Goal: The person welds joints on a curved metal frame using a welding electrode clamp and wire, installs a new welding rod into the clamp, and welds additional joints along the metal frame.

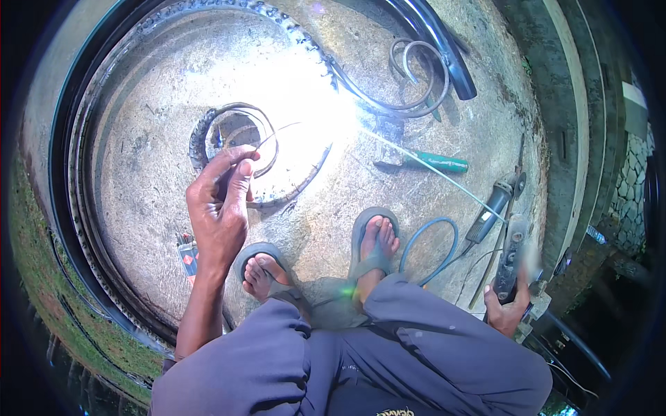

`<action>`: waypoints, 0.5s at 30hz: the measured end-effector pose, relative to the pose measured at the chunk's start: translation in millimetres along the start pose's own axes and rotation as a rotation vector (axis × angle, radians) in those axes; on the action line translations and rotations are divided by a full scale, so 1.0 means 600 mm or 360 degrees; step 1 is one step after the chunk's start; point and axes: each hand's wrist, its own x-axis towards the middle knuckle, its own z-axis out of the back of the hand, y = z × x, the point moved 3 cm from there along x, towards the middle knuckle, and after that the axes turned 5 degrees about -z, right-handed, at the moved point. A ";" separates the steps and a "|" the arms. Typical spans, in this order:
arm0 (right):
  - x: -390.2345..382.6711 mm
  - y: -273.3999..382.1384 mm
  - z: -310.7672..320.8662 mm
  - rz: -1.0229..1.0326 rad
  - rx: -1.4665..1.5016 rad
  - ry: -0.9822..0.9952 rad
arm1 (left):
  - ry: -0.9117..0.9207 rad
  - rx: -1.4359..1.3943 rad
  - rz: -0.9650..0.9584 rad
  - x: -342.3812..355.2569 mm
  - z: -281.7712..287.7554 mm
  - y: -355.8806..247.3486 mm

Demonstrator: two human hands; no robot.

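Note:
My left hand [220, 197] is raised over the concrete, thumb and fingers pinched on a thin wire [283, 130] that points toward the glare. Below and around the fingertips lies a curled metal scroll [200, 135], its long tail [313, 173] curving into the light. My right hand [508, 313] grips a dark welding electrode holder [510, 270]. From it a long pale welding rod [444, 179] slants up and left into a blinding white arc, which hides the rod's tip and the metal there. Part of the right hand is smeared by motion.
A large black metal ring [64, 173] curves round the left side. Right of the glare lie a hammer [433, 161] with a green handle, an angle grinder [489, 211], a blue cable [430, 225], and curled bars beside a black pipe [461, 76]. A small packet [187, 256] sits by my left forearm.

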 end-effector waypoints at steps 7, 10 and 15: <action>-0.010 -0.039 0.020 0.0448 -0.0208 -0.0427 | 0.0081 0.0062 -0.0059 -0.001 0.019 0.014; -0.004 -0.032 0.020 0.0519 -0.0386 -0.0414 | 0.0110 0.0037 -0.0013 0.003 0.014 0.009; 0.008 0.006 0.010 0.0902 -0.0580 -0.0393 | 0.0126 0.0011 0.0024 -0.002 0.008 0.014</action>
